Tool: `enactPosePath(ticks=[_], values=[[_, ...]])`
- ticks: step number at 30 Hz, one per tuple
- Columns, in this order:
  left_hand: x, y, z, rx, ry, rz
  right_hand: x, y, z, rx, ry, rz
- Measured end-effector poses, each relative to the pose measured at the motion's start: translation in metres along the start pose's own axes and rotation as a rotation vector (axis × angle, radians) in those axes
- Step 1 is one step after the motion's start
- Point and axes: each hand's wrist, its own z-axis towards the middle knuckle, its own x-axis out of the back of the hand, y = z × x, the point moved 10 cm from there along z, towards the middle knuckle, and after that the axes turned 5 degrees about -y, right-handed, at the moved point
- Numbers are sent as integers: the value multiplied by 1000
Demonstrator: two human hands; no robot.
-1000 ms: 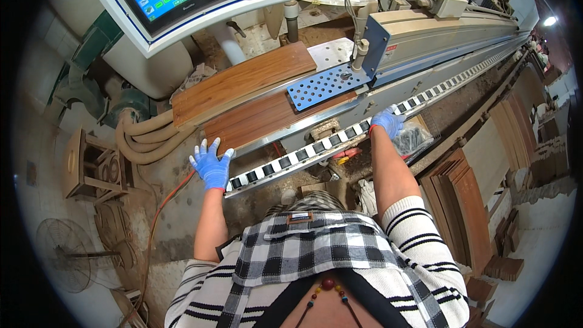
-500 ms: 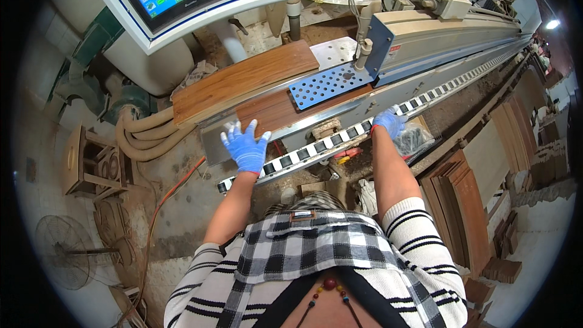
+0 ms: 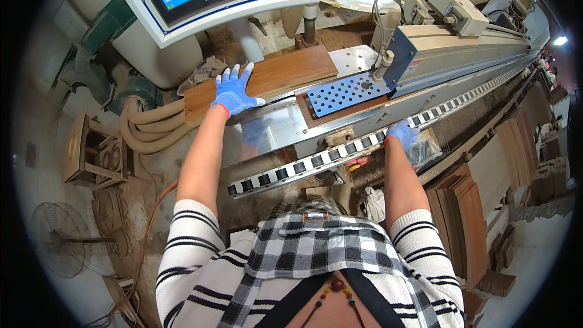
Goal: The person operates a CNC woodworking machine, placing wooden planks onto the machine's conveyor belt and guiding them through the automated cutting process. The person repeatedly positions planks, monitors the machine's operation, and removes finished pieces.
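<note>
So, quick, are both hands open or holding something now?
Left hand: open, fingers spread over the rear wood-grain board.
Right hand: at the roller rail; can't tell whether it's gripping.

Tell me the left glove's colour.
The left glove is blue with whitish fingertips; head view shows it best.

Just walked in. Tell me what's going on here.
A person's gloved left hand is spread open over the left part of the upper wooden board. The right hand is at the black-and-white rail. A second board lies partly under the blue perforated plate.
</note>
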Motion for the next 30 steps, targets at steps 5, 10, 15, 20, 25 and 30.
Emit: enactPosePath(ticks=[5,10,15,20,25,30], values=[[-27,-19,32,-68,-230,3,-4,0,-2,-39,-104,-22],[-20,-16,32,-78,-197,-34,0,-3,-7,-29,-123,-3],[-6,-28,-8,-23,-49,-185,3,-5,-9,-21,-128,-41],[6,-57,-96,12,67,-147,-7,5,2,-31,-97,-29],[-23,-73,-170,23,-30,-193,-9,9,6,-48,-42,17],[-47,-42,-186,-64,-53,-169,1,1,-4,-56,-58,-7]])
